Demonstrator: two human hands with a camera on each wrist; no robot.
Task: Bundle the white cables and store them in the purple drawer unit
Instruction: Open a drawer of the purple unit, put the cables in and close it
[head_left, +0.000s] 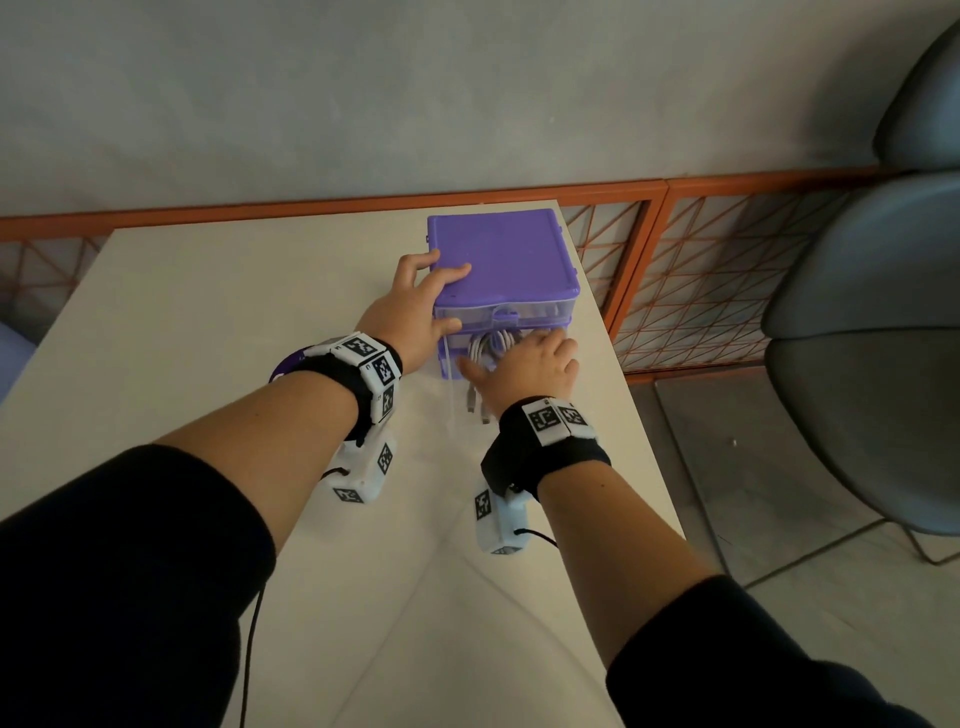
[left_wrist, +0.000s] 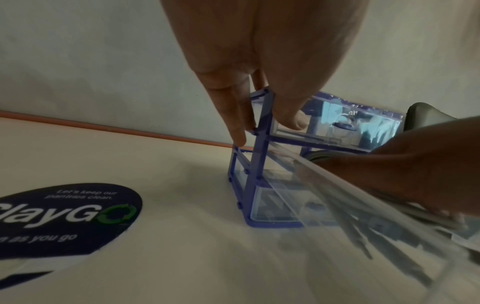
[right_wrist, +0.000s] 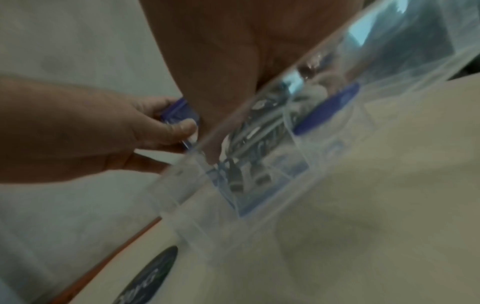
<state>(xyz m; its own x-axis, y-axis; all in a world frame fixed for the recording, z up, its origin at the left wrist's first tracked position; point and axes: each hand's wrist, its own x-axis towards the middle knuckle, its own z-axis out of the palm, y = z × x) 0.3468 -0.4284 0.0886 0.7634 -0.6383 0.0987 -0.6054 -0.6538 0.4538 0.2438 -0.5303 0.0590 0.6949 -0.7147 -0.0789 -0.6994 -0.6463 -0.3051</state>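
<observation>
The purple drawer unit (head_left: 506, 260) stands near the table's far right corner. My left hand (head_left: 434, 301) grips its left front corner, fingers on the top and side, thumb on the front; the left wrist view shows this grip (left_wrist: 265, 129) on the unit's frame (left_wrist: 249, 185). The clear middle drawer (head_left: 457, 384) is pulled out toward me. The bundled white cables (head_left: 488, 345) lie in it, their plugs (head_left: 475, 408) showing through the plastic. My right hand (head_left: 524, 364) rests palm down on the bundle, fingers reaching into the drawer. In the blurred right wrist view its fingertips are hidden behind the drawer wall (right_wrist: 259, 144).
The cream table (head_left: 234, 312) carries a dark round "ClayGo" sticker (left_wrist: 64, 216) left of the unit. The table's right edge runs close beside the unit. Beyond it stand an orange mesh railing (head_left: 727, 260) and a grey chair (head_left: 872, 338).
</observation>
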